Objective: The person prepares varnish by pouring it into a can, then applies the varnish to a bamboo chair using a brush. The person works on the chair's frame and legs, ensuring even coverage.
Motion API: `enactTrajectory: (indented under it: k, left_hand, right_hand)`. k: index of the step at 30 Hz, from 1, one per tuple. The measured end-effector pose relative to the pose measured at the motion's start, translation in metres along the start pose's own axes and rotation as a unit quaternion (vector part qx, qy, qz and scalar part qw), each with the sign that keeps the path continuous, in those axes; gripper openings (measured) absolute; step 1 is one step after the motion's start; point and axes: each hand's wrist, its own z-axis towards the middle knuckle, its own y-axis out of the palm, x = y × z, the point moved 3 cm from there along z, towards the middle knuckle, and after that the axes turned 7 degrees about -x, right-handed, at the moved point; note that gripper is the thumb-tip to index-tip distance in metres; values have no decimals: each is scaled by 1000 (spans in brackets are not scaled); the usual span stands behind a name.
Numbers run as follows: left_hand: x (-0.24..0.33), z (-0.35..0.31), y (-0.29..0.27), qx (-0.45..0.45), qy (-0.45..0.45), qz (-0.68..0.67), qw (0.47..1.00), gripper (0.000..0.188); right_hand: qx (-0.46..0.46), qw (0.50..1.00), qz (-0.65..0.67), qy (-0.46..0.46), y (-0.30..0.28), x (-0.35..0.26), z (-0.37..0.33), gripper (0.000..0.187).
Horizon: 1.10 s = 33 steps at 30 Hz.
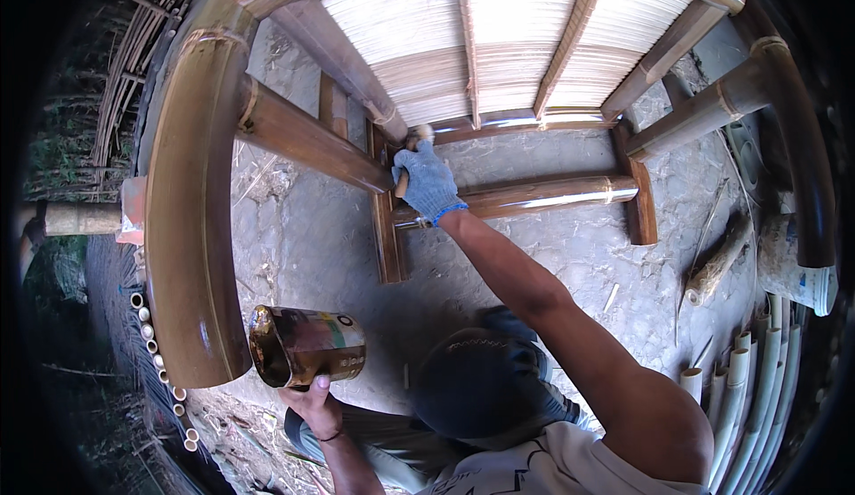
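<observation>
My left hand (317, 403) grips an opened metal paint tin (312, 345) from below. The tin lies tilted, its mouth turned to the left, with brown glossy liquid coating the rim. Stretched forward, my right hand (427, 179) wears a blue-grey knit glove. Its fingers are closed round a brush with a tan handle (402, 183); the bristles are hidden. That hand is at the corner where bamboo rails of a large brown bamboo chair frame (307, 143) meet, close to a leg (386, 237).
A pale slatted panel (427, 72) fills the frame's top. One thick bamboo post (198, 219) rises close on my left. Cut bamboo poles (739, 388) stand at lower right, near a white bucket (797, 268) and a short bamboo piece (717, 259). The ground (294, 255) is rough grey.
</observation>
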Motion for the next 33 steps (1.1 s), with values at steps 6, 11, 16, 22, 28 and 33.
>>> enactTrajectory:
  k: [6,11,16,22,28,33]
  left_hand:
    - [-7,-7,-16,29,-10,17,999,90]
    - [-7,-1,-10,-26,-10,29,999,90]
    - [-25,2,21,-37,4,1,999,89]
    - [-36,9,57,-122,32,36,991,112]
    - [-43,18,123,-165,90,77,979,122]
    - [-34,16,169,-177,94,125,972,126]
  right_hand:
    - [-128,960,23,-247,-17,23,0,13]
    - [-145,929,-109,-321,-24,11,-9,29]
    - [-138,964,-127,-188,-35,27,10,24]
    - [-41,994,69,-69,-137,-43,-15,25]
    - [-53,940,337,24,-237,-119,-69,25]
    - [-159,952,262,8,-238,-143,-88,31]
